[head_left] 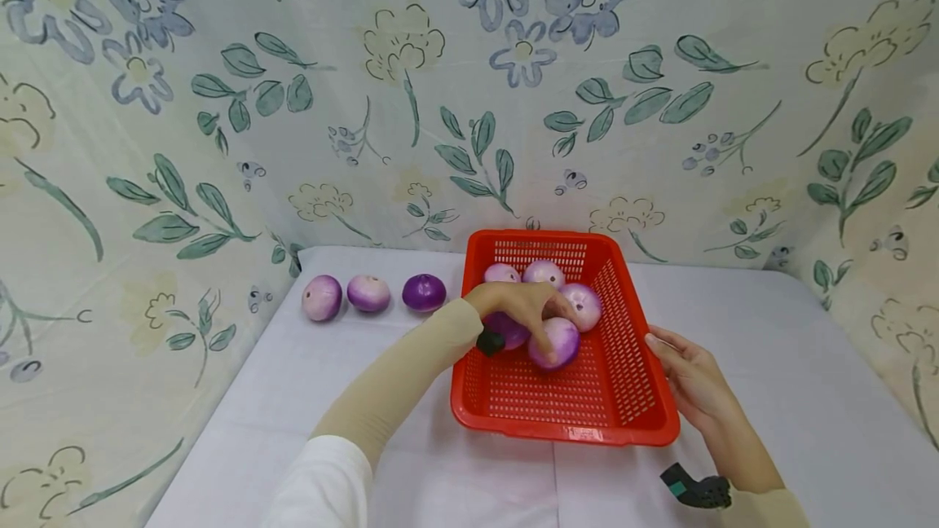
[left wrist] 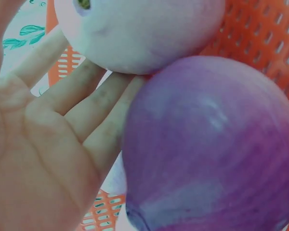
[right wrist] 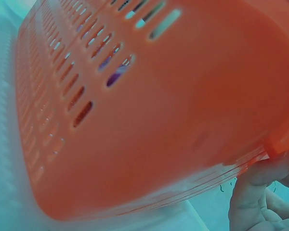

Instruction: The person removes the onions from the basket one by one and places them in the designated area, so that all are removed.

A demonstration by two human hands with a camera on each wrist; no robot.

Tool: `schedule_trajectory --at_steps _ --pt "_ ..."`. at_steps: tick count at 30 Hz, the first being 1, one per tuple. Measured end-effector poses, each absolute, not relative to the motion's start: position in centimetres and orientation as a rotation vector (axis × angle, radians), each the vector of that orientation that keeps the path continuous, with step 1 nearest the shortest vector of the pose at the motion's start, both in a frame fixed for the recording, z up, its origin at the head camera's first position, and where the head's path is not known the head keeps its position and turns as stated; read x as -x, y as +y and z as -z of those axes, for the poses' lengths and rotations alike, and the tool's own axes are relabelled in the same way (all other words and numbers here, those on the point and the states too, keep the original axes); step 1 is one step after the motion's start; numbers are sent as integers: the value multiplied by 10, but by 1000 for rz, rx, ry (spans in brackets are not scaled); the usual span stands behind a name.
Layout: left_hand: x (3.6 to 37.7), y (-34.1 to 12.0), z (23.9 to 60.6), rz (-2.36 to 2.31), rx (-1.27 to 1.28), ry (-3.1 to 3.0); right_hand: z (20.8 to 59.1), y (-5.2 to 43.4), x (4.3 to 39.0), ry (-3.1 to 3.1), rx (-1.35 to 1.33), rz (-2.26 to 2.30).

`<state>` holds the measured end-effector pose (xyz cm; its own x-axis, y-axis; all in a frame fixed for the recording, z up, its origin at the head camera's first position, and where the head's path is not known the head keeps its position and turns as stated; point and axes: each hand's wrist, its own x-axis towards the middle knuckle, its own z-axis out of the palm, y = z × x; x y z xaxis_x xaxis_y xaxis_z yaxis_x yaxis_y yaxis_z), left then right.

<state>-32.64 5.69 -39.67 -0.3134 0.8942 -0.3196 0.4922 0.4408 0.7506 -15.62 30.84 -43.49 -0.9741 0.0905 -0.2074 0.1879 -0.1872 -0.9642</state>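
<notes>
Mid-transfer, I'd guess: my left hand (head_left: 517, 301) grips red onion (head_left: 563, 342) in red basket (head_left: 543, 428), near far edge of desk (head_left: 770, 365); right hand (head_left: 693, 377) pinches basket's right rim. Next likely needs clean lift or release.

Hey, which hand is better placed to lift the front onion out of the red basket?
Left, I'd say: the left hand is down inside the red basket, touching the front onion, while the right hand is outside, holding the basket's right side.
</notes>
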Motion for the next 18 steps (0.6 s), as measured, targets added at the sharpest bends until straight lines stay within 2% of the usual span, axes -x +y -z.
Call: schedule_trajectory --at_steps 18 --pt "314 60 379 -915 -1388 1918 434 306 155 1985 -377 2322"
